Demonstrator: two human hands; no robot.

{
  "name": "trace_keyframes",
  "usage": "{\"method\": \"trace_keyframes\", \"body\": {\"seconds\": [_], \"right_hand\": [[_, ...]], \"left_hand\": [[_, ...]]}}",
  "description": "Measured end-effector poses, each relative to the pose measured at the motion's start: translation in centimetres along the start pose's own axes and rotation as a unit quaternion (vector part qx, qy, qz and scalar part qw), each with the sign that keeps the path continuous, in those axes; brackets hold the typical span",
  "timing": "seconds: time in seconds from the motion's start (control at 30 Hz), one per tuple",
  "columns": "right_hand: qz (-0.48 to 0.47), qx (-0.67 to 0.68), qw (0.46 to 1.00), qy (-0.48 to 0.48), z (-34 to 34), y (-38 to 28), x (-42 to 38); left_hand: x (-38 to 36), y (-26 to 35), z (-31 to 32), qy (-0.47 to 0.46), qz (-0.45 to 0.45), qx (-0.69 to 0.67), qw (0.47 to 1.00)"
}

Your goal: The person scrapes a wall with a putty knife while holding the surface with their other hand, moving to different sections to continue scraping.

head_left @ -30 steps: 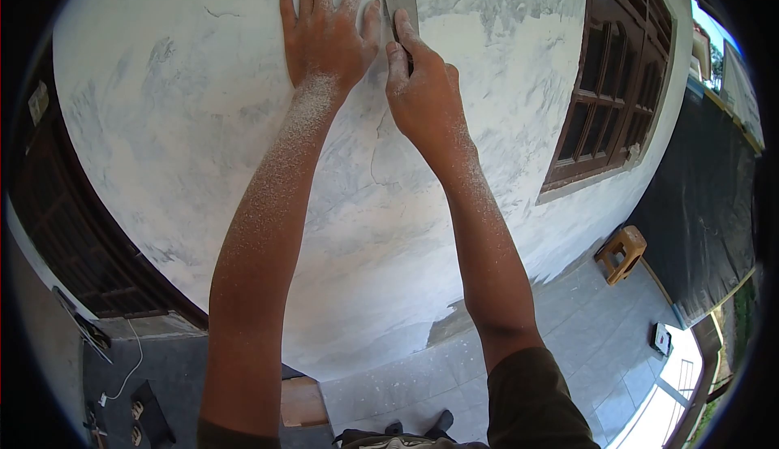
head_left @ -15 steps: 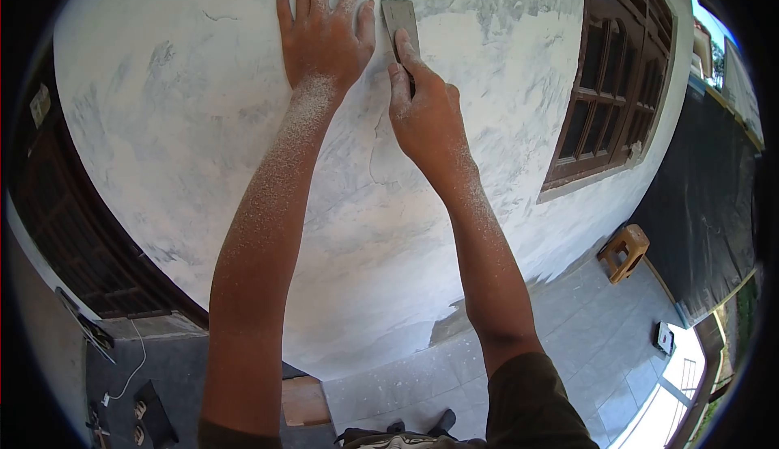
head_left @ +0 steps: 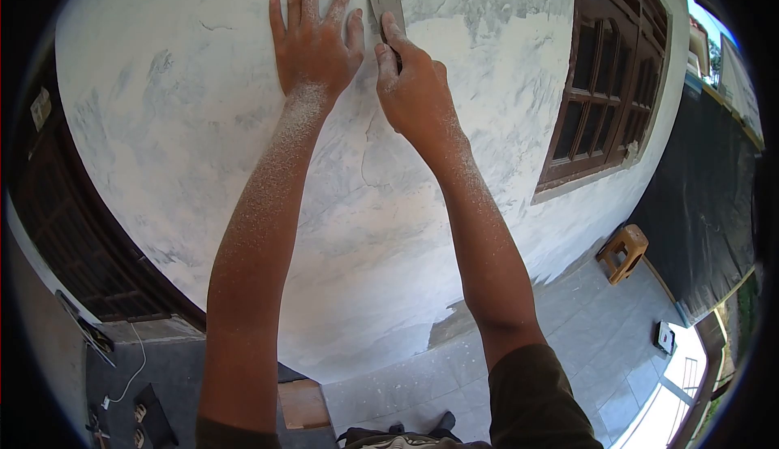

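My left hand lies flat, fingers spread, on the plastered wall, holding nothing. Just beside it at three o'clock, my right hand is closed around the scraper, forefinger pressed along the blade, which sticks out at twelve o'clock from my fingertips, flat against the wall. Farther right are a brown window and, at four o'clock, a wooden stool on the tiled floor.

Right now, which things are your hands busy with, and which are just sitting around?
In use:
scraper, held by the right hand
wall, with the left hand flat on it

Lying about:
stool
window
cable on the floor
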State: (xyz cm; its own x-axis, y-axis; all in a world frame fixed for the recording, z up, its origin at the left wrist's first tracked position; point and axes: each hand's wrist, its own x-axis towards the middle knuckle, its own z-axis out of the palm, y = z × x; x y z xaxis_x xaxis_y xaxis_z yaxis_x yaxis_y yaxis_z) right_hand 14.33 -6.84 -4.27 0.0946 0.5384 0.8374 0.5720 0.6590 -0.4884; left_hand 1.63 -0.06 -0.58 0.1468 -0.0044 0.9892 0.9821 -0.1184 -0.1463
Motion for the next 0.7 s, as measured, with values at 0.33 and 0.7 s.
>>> {"method": "trace_keyframes", "body": {"seconds": [0.33,0.7], "right_hand": [[0.02,0.014,0.999,-0.032,-0.4,0.4,-0.9],[0.001,-0.007,1.0,-0.023,-0.8,-0.3,0.5]], "left_hand": [[0.1,0.2,-0.2,-0.003,-0.001,0.007,1.0],[-0.2,0.0,0.4,-0.008,0.03,0.031,0.999]]}}
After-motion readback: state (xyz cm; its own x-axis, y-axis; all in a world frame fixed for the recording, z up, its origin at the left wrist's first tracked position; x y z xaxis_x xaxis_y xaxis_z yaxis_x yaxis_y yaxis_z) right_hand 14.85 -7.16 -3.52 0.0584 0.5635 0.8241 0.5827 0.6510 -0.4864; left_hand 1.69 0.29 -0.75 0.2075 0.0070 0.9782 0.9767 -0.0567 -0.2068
